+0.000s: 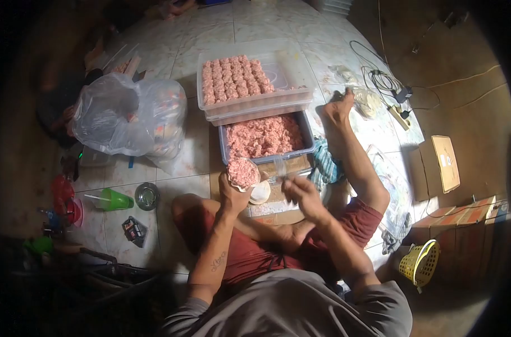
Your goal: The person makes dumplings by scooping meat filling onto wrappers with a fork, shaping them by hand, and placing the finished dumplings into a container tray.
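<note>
My left hand (233,194) is closed around a thin pale round wrapper with a mound of pink minced meat (242,172) on it. My right hand (303,196) grips a small tool with a flat, see-through-looking blade (280,165); it is smeared by motion, so its kind is unclear. Just beyond both hands sits a grey-blue tub (309,147) of loose minced meat (264,136). Between the hands, a round white stack of what look like wrappers (260,192) lies on a cardboard piece (292,195). Behind the tub, stacked clear plastic boxes (292,64) hold rows of meat-filled dumplings (236,78).
Left are a large plastic bag (129,115), a green cup (118,199) and a glass ashtray (147,196). Right are a blue striped cloth (324,163), coiled cables (382,78), a power strip (400,118), cardboard boxes (455,219) and a yellow basket (419,264). Another person's arm shows at far left.
</note>
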`<state>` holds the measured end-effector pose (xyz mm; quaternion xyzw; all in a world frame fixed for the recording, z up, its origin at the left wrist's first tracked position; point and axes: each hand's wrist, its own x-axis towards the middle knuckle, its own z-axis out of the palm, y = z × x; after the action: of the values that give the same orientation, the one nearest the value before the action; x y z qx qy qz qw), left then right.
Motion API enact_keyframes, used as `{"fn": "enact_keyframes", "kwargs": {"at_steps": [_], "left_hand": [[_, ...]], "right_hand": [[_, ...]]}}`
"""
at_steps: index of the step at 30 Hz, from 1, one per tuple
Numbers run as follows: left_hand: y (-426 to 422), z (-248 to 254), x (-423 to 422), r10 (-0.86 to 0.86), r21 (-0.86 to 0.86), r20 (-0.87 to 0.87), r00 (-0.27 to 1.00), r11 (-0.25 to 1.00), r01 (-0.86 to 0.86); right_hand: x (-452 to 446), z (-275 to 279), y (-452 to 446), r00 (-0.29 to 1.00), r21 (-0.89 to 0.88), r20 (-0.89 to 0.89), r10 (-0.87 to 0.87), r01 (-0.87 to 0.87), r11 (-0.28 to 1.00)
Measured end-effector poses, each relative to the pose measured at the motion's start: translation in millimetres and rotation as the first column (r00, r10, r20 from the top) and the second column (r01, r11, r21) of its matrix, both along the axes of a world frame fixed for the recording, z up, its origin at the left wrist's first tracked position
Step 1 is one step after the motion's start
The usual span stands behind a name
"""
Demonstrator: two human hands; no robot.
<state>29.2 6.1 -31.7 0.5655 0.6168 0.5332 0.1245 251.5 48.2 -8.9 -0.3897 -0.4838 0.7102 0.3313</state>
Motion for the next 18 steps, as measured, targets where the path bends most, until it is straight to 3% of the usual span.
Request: {"fn": "enact_keyframes", "kwargs": {"at_steps": [1,3,4,5,6,7,9,10,11,13,15,16,17,18], "left_hand": [[2.4,-3.6,3.4,0.077,0.004,0.109,0.991,0.997,-0.078],[7.3,-8.9,1.4,0.005,-0.02,0.195,0.981,1.0,-0.001],[7.5,10.2,4.4,-0.171,-0.11,0.219,0.961,0.974,0.198],[7.2,15.1,5.8,-0.2,-0.159,0.186,0.962,0.96,0.23],[6.8,19.9,7.2,-0.232,-0.207,0.152,0.961,0.943,0.26],[8.4,18.5,6.2,-0.233,-0.205,0.15,0.961,0.943,0.261],[15.3,15.8,1.0,-0.068,-0.352,0.009,0.998,0.933,0.067],[10.2,47.4,3.7,-0.104,-0.284,0.149,0.983,0.948,0.144],[11.3,42.7,-2.0,-0.096,-0.285,0.149,0.984,0.949,0.136],[15.8,38.0,-15.3,-0.275,0.108,-0.219,0.936,0.947,0.303],[13.5,38.9,-11.0,-0.204,-0.012,-0.396,0.896,0.976,0.217],[11.5,37.3,2.0,-0.269,-0.047,-0.013,0.963,0.962,0.268],[9.5,35.8,12.1,-0.284,-0.066,0.376,0.882,0.941,0.331],[9.0,40.8,17.8,-0.337,-0.107,0.22,0.915,0.924,0.366]], "right_hand": [[-4.0,2.6,-16.1,0.995,-0.05,-0.1,-0.01,0.005,0.999],[-12.6,-5.0,-29.7,0.995,-0.078,-0.079,-0.059,0.053,0.996],[-12.6,-1.2,-29.2,0.994,-0.091,-0.079,-0.071,0.063,0.994],[-12.0,4.3,-21.0,0.982,0.374,0.174,-0.065,-0.005,0.927],[-11.4,9.2,-14.9,0.903,0.725,0.395,-0.17,-0.193,0.661],[-8.4,10.8,-12.0,0.903,0.726,0.394,-0.172,-0.191,0.66],[1.1,12.8,-1.5,0.868,0.72,0.438,-0.234,-0.184,0.669],[4.6,6.4,-0.9,0.899,0.664,0.386,-0.207,-0.115,0.739],[4.6,-12.0,-5.6,0.956,0.519,0.235,-0.175,0.029,0.854],[11.2,-8.7,-12.7,0.979,0.129,0.201,0.028,-0.054,0.99],[6.5,-24.6,-27.7,0.989,-0.132,-0.137,0.058,-0.076,0.988],[-3.3,-19.2,-33.8,0.99,-0.095,-0.121,0.071,-0.083,0.992],[-15.8,-14.4,-38.0,0.997,0.088,0.001,0.08,-0.08,0.993],[-26.1,-17.2,-39.0,0.99,0.352,0.139,-0.025,-0.026,0.936]]}}
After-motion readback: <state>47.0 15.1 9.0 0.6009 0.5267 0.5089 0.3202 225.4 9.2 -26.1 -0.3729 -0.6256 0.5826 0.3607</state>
